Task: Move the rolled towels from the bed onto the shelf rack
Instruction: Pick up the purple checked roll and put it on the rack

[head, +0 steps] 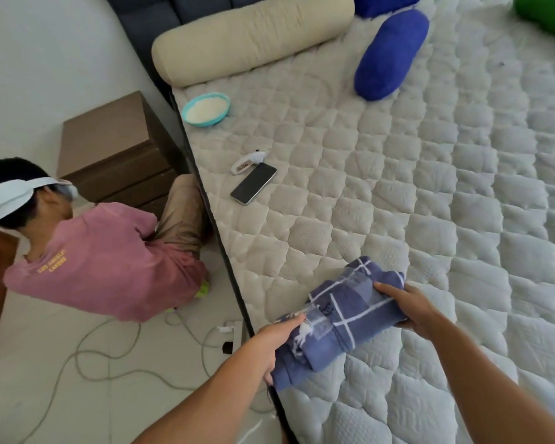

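With your left hand and right hand clasping the rolled blue plaid towel, lift evenly so it stays rolled.

A rolled blue towel with white grid lines lies, apparently lifted slightly, at the quilted bed's near edge.

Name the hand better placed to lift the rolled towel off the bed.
Right, probably. The right hand wraps the middle of the blue checked towel, over the mattress. The left hand only grips its near end at the bed's edge.
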A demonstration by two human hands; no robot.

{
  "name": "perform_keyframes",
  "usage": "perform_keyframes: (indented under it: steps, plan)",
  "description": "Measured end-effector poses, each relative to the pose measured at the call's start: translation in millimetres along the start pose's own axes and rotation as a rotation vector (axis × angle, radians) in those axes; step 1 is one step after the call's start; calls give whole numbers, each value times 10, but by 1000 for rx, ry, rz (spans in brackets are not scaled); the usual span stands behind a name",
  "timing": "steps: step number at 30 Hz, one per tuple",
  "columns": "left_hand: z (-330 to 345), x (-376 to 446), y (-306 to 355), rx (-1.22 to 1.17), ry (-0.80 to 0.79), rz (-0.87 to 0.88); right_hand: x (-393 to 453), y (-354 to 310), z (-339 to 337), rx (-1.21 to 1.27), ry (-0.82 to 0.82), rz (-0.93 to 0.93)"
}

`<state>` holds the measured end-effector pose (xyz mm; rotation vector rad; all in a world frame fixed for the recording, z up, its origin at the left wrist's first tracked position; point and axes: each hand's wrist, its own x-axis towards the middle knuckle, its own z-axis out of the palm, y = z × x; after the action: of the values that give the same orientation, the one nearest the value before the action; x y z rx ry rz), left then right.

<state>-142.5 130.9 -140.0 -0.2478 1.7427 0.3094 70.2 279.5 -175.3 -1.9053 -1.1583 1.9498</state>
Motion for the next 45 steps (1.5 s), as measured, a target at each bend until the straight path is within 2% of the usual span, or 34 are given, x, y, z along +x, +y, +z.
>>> perform_keyframes:
  steps: [4, 7, 11, 15, 18, 22, 25, 30, 34, 37, 40, 45]
  plan:
    - [-121, 1, -28, 2, 45, 131, -87, 62, 84, 45, 88, 26]
    - [-338, 84, -35, -32, 84, 303, -232, 107, 237, 110, 150, 62]
    - [-791, -36, -180, -203, 79, 447, -496, 272, 464, 209, 161, 84]
    - [-1347, -178, -550, -396, 26, 620, -767, 498, 877, 248, 121, 125]
    - [-1769, -272, -1021, -539, 28, 724, -943, 547, 1378, 191, 123, 51]
    - [-2526, -233, -1935, -685, 129, 838, -1617, 588, 2224, 162, -90, -21]
    - [-3015, -406, -2764, -813, 255, 838, -2132, 687, 2876, 90, -284, -141]
    - [-3694, -581, -4217, -1096, 449, 830, -3076, 1116, 3987, -9, -417, -188]
    - [-4038, -620, -5333, -1297, 596, 648, -3775, 1621, 4759, -89, -604, -186]
    - [-4276, -676, -5992, -1382, 565, 489, -4164, 2011, 5290, -169, -720, -181]
    - [-4590, -687, -6500, -1458, 537, 454, -4375, 2350, 5806, -248, -811, -162]
    - [-5157, -635, -7096, -1584, 596, 479, -4662, 2757, 6732, -335, -884, -114]
